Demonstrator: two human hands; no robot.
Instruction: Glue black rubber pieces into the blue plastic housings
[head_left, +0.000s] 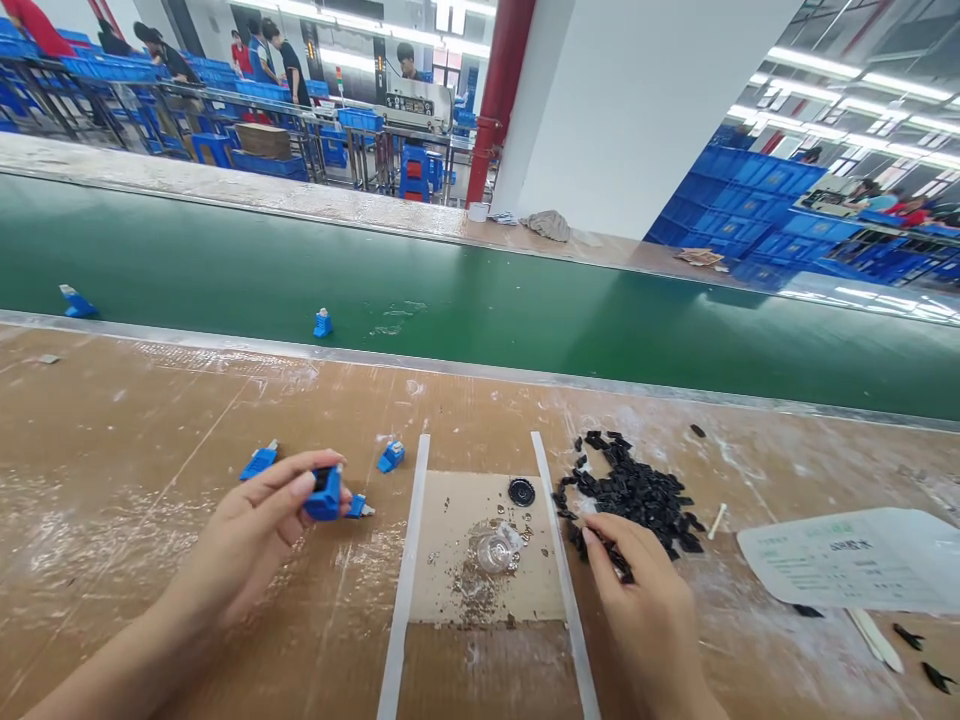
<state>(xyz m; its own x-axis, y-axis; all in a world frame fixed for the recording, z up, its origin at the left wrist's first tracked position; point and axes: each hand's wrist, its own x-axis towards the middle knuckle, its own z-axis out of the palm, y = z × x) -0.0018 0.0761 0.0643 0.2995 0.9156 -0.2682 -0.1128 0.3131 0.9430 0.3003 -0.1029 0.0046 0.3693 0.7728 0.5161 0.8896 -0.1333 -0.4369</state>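
My left hand holds a blue plastic part with a dark opening between thumb and fingers, left of the taped cardboard patch. Around it on the table are more blue parts, one behind the hand, one just right of it and one near the left tape strip. My right hand is at the near edge of a pile of small black pieces, thumb and forefinger pinched together; what lies between the fingertips is too small to make out.
A small clear dish and a round black cap sit on the cardboard. Right of the pile lie a white swab and a labelled plastic bag. Beyond runs a green conveyor carrying two blue parts. People work in the background.
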